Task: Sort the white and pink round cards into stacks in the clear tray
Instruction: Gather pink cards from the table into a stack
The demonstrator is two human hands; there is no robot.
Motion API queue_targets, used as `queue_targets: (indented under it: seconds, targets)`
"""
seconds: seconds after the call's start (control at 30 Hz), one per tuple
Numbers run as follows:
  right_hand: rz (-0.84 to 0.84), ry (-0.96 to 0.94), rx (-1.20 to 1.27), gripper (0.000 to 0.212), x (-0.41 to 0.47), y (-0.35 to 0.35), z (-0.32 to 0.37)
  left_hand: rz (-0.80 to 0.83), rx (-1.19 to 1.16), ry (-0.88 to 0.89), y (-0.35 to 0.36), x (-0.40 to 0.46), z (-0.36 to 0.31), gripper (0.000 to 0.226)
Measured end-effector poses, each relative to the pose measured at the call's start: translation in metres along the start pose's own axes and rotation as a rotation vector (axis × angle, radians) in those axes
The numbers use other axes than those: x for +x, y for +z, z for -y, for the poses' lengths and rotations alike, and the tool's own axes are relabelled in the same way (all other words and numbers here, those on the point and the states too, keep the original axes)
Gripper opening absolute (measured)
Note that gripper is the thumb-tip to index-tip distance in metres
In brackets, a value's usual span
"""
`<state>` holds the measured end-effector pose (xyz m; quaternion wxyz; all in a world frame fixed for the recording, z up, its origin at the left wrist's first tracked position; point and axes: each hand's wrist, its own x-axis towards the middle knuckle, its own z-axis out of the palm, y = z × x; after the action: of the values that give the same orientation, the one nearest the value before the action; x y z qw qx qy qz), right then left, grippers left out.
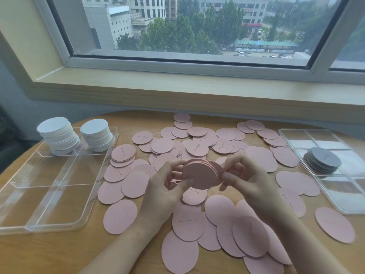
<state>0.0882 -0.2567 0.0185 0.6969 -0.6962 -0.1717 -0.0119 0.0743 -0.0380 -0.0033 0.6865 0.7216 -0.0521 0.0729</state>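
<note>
Above the table's middle I hold a small stack of pink round cards (203, 173) between both hands. My left hand (167, 186) grips its left edge, thumb on the front. My right hand (245, 175) pinches its right edge with thumb and fingers. Several loose pink cards (187, 222) lie spread over the round wooden table, some printed "Good luck". The clear divided tray (49, 194) sits at the left. Its two far compartments hold two stacks of white round cards (59, 133) (97, 135); the near compartments hold nothing.
A second clear tray (339, 186) at the right edge holds a short stack of grey round cards (324, 159). A wide window sill (197, 89) runs behind the table. A small pile of pink cards (123, 155) lies beside the left tray.
</note>
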Motion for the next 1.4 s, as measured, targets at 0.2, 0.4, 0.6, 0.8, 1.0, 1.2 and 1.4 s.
queue_targets:
  seconds: [0.2,0.4,0.6,0.8,1.0,1.2,1.4]
  targets:
    - [0.047,0.024,-0.012,0.020,0.000,0.003,-0.007,0.005,0.034,0.018,0.001,-0.001,0.000,0.038]
    - [0.014,-0.021,-0.499,0.023,0.008,-0.016,-0.016,-0.023,0.063,0.018,0.002,-0.001,0.002,0.039]
    - [-0.048,0.163,-1.186,0.045,0.024,-0.041,-0.048,-0.101,0.122,0.030,-0.003,0.002,0.005,0.039]
    - [0.021,0.181,-1.252,0.043,0.024,-0.037,-0.049,-0.067,0.119,0.063,-0.002,0.002,0.007,0.037]
    - [-0.027,0.135,-1.225,0.034,0.023,-0.035,-0.045,-0.063,0.123,0.073,-0.001,0.002,0.005,0.041]
    - [-0.193,0.145,-0.933,0.058,0.020,-0.033,-0.037,-0.064,0.102,0.048,-0.002,0.003,0.010,0.040]
    - [-0.288,0.209,-0.733,0.049,0.018,-0.033,-0.030,-0.061,0.097,0.022,-0.001,0.003,0.008,0.040]
